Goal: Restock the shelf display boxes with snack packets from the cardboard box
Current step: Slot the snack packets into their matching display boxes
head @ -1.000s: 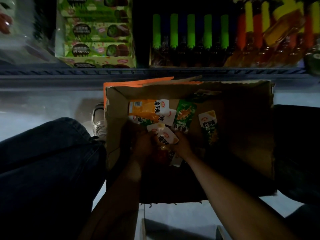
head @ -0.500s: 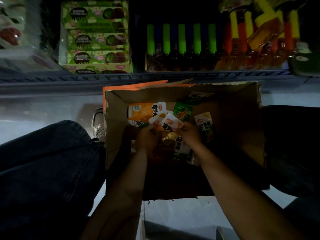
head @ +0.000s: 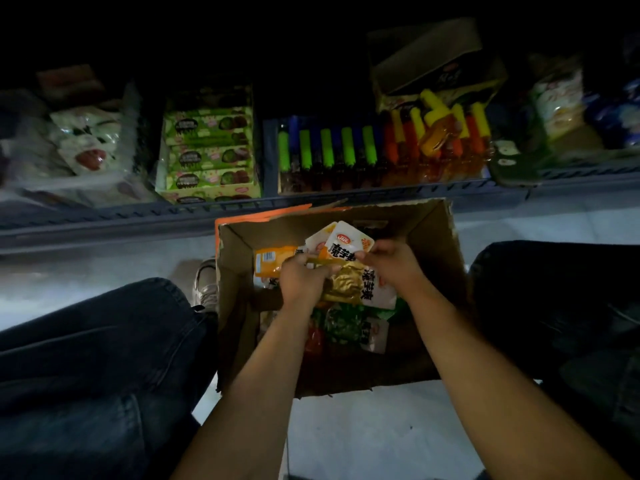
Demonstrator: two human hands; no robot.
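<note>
Gathering step, looks like: both hands, left hand (head: 300, 282) and right hand (head: 391, 263), pinch a bunch of snack packets (head: 349, 268) just above the cardboard box (head: 434, 271). Next they need lifting to a shelf display box (head: 436, 77).

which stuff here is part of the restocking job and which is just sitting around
Job:
- cardboard box
- snack packets, held by left hand and right hand
- loose packets in the box

Just around:
- green boxes
- green-capped tubes
- shoe
</note>
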